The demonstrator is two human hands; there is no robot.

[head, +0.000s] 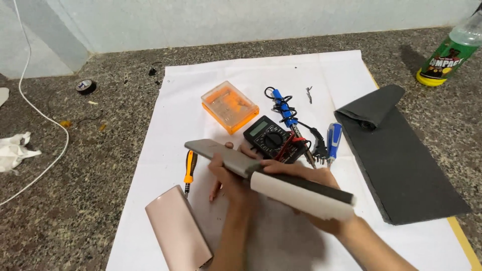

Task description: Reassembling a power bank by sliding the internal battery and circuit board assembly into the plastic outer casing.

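Grey-and-white slab [273, 179] lies above the sheet [165, 115], long axis running ten to four o'clock. Left hand [232, 181] clamps its ten-o'clock half; right hand [314, 193] clamps the four-o'clock half from below. Pink case [176, 232] rests at seven o'clock.

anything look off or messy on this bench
A few things. The dark mat has its far corner folded over instead of lying flat. A crumpled white tissue and small scraps lie on the stone floor left of the white sheet. Both hands hold a long flat device tilted above the sheet.
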